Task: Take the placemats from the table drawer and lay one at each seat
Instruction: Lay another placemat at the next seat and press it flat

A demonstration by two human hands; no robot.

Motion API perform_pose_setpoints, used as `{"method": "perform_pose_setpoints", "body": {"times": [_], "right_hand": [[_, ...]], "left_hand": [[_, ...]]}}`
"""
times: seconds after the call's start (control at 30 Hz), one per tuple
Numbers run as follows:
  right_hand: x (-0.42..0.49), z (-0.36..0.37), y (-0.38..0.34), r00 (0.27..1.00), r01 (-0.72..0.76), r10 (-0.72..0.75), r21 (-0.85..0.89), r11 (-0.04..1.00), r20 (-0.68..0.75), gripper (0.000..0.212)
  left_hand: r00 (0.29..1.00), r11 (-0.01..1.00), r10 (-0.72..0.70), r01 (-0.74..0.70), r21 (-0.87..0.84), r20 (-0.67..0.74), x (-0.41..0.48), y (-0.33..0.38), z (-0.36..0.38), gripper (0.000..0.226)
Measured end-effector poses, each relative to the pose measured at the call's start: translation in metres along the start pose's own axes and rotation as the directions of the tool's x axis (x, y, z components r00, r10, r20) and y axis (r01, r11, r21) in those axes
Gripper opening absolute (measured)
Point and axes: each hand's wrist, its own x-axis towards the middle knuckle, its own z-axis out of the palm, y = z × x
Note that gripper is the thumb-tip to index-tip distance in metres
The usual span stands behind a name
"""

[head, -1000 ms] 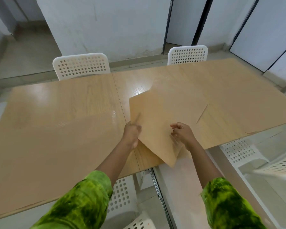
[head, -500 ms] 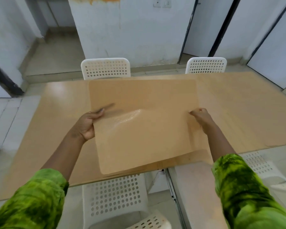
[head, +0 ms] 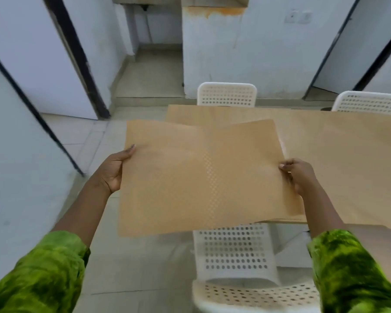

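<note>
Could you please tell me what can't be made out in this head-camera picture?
- Head view: the placemats overlap, so their count is unclear.
- Head view: the left hand has its fingers hidden under the placemats.
- Head view: the table has its right end cut off by the frame edge.
- Head view: the near chair has its top covered by the placemats.

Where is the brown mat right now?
In the head view's middle, the thin tan placemat is held between the left hand and right hand, over the wooden table's left end.
</note>
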Motion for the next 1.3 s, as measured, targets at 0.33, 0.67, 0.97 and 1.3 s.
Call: {"method": "perform_pose_setpoints", "body": {"times": [0.33, 0.67, 0.97, 1.3], "right_hand": [[-0.054, 0.177, -0.005, 0.990, -0.008, -0.008, 0.113, 0.994, 0.139, 0.023], [-0.021, 0.270, -0.019, 0.997, -0.032, 0.018, 0.189, 0.981, 0.072, 0.021], [0.038, 0.366, -0.057, 0.998, -0.056, 0.059, 0.193, 0.980, -0.010, 0.019], [0.085, 0.467, -0.075, 0.975, -0.038, 0.089, 0.243, 0.969, -0.204, 0.019]], "left_hand": [[0.926, 0.977, 0.157, -0.094, 0.194, -0.343, -0.042, 0.043, -0.154, 0.030], [0.902, 0.887, 0.273, -0.101, 0.451, -0.334, 0.033, 0.105, -0.228, 0.015], [0.955, 0.865, 0.198, -0.064, 0.497, -0.222, 0.173, 0.199, -0.277, 0.013], [0.991, 0.836, 0.112, -0.054, 0.546, -0.073, 0.317, 0.278, -0.331, 0.014]]}}
